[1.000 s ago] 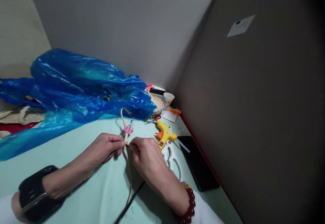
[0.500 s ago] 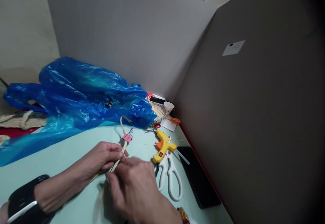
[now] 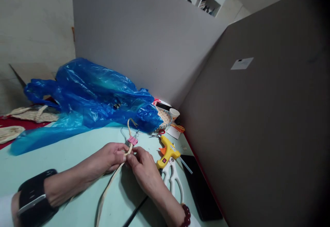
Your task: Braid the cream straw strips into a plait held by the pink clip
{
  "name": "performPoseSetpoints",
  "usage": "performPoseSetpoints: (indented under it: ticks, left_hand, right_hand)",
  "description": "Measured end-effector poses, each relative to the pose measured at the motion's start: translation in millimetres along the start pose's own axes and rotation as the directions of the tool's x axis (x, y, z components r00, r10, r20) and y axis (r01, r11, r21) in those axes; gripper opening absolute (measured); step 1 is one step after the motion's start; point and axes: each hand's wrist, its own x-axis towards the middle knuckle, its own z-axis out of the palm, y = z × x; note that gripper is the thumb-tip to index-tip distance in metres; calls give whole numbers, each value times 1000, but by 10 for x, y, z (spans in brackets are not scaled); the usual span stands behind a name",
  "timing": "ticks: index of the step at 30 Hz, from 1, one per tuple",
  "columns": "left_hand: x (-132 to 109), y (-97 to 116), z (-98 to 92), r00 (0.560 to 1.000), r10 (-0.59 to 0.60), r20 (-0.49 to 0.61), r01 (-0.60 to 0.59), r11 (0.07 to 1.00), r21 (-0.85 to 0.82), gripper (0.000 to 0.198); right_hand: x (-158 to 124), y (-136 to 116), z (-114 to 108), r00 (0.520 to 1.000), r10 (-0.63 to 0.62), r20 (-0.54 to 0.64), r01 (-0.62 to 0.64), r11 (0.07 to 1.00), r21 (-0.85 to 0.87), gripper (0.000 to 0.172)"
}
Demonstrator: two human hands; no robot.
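My left hand (image 3: 110, 157) and my right hand (image 3: 141, 165) meet on the pale green table (image 3: 64, 158), each with fingers pinched on pale straw strands (image 3: 108, 189). The strands trail toward me across the table. Just beyond my fingertips a pink binder clip (image 3: 132, 140) clamps the braided part of the straw (image 3: 128, 125), which curls up toward the blue bag. A black band sits on my left wrist, a dark red bead bracelet on my right.
A crumpled blue plastic bag (image 3: 90, 96) fills the back left. Right of my hands lie a yellow glue gun (image 3: 167, 151), white-handled shears (image 3: 174, 180) and a black phone (image 3: 198, 182). A woven basket (image 3: 165, 117), paper cup (image 3: 174, 113) and small scissors sit in the corner by grey partitions.
My right hand came back up from near my body to meet the left at the clip. The loose strands now trail to the lower left. The camera tilted up.
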Motion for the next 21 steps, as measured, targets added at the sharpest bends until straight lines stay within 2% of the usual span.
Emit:
performPoseSetpoints:
  ticks: [6,8,11,13,16,21]
  left_hand:
    - [-33,-36,15,999,21,-45,-13,985,169,35]
    - [-63,16,20,995,71,-75,-47,956,289,26]
    - [-121,151,13,974,189,-123,-103,860,500,14]
    - [-158,237,-1,964,231,-132,-105,786,609,20]
    - [-200,286,-1,970,203,-131,-60,729,682,29]
    - [-279,163,175,970,178,-166,-2,690,724,34]
  right_hand:
    - [24,37,27,999,5,-39,-4,999,47,23]
    - [47,59,45,999,19,-35,-17,997,71,24]
    - [53,75,64,998,33,-62,-28,996,82,21]
    - [35,67,70,996,29,-89,-23,997,73,22]
    - [0,50,78,992,13,-127,-5,998,59,23]
    - [-18,82,99,986,4,-165,13,995,100,21]
